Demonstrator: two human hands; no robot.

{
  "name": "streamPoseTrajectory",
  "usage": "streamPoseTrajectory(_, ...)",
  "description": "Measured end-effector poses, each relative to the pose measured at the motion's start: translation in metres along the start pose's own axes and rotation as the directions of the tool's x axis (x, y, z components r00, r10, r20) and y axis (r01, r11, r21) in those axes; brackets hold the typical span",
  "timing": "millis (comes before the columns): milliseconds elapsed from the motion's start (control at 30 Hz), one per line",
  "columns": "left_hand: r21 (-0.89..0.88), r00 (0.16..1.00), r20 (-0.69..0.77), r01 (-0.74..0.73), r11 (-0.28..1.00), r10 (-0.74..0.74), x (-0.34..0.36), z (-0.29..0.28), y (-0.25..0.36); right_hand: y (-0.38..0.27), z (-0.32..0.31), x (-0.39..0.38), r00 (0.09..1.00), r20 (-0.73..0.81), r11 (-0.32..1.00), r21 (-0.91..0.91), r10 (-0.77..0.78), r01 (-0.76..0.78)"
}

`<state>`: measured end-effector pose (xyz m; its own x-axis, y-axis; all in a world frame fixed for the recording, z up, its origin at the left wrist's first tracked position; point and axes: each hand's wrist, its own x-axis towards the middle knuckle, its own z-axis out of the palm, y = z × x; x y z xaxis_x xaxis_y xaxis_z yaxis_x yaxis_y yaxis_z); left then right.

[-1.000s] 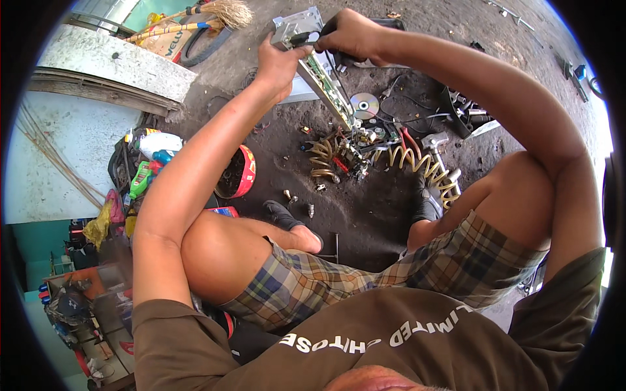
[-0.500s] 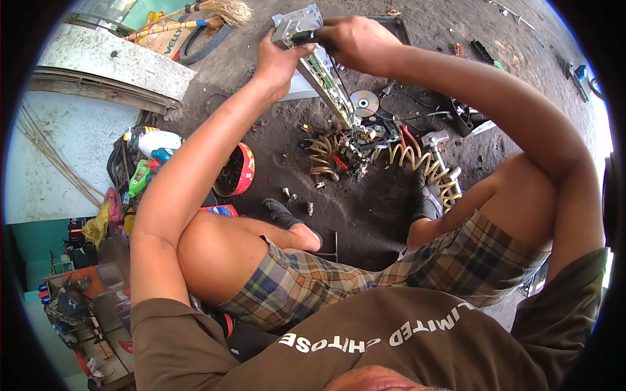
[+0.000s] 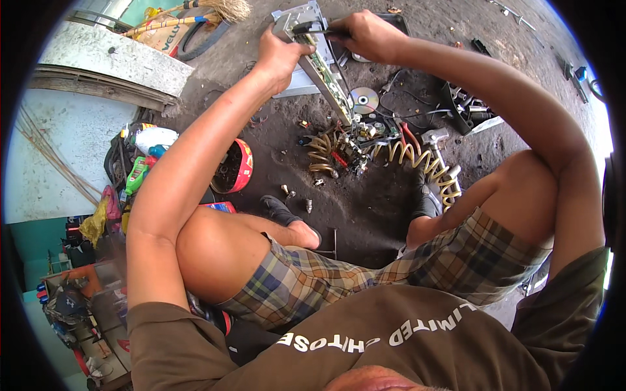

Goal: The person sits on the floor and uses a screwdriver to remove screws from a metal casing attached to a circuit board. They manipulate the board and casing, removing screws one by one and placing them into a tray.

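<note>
At the top middle, my left hand point(image 3: 279, 57) grips the upper end of a long metal housing point(image 3: 338, 103) with a green circuit board along it. The housing stands tilted, its lower end down among loose parts on the ground. My right hand point(image 3: 370, 38) is closed on a slim black tool point(image 3: 304, 28), whose kind I cannot make out. Its dark head lies against the top of the housing, near my left fingers. A black cable point(image 3: 340, 73) hangs below my right hand beside the housing. Behind the housing is a pale flat panel point(image 3: 300, 83).
Around the housing's foot lie a disc point(image 3: 364, 100), red-handled pliers point(image 3: 409, 135), a hammer point(image 3: 435, 135), a coiled hose point(image 3: 407, 155) and small electronic parts point(image 3: 345, 156). A red-rimmed tub point(image 3: 246, 166) stands left, metal fittings point(image 3: 308, 205) near my foot, a black tray point(image 3: 458, 111) right.
My right hand has shifted slightly right, away from the left hand, exposing more of the black tool. The housing's upper end and circuit board show more clearly.
</note>
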<state>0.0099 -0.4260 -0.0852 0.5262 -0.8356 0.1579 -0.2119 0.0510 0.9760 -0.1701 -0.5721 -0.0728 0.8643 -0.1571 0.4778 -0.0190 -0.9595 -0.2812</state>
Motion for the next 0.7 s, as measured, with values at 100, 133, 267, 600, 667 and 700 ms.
streamPoseTrajectory(100, -0.008, 1.000, 0.021, -0.009, 1.000, 0.009, 0.003, -0.003, -0.002, 0.003, -0.005, -0.001, 0.984, -0.005, 0.955, -0.245, -0.176, 0.169)
streamPoseTrajectory(133, -0.015, 0.999, 0.035, -0.014, 1.000, 0.015, 0.004, -0.005, -0.004, 0.003, -0.005, 0.000, 0.978, -0.012, 0.937, -0.289, -0.210, 0.198)
streamPoseTrajectory(267, -0.017, 0.997, 0.067, -0.038, 0.999, 0.039, 0.008, -0.005, -0.005, -0.011, -0.016, 0.006, 0.996, -0.037, 0.995, -0.051, 0.083, -0.085)
streamPoseTrajectory(600, -0.068, 0.994, 0.099, 0.047, 0.997, -0.040, 0.009, 0.000, 0.000, 0.010, -0.022, 0.026, 0.987, 0.051, 0.977, -0.144, -0.152, 0.158)
streamPoseTrajectory(667, -0.085, 0.996, 0.075, 0.049, 0.995, -0.043, 0.008, -0.002, 0.000, 0.010, -0.025, 0.024, 0.906, -0.009, 0.840, -0.378, -0.423, 0.389)
streamPoseTrajectory(700, -0.082, 0.996, 0.083, 0.038, 0.996, -0.031, 0.008, -0.004, 0.001, 0.004, -0.030, 0.023, 0.835, -0.013, 0.731, -0.491, -0.551, 0.474)
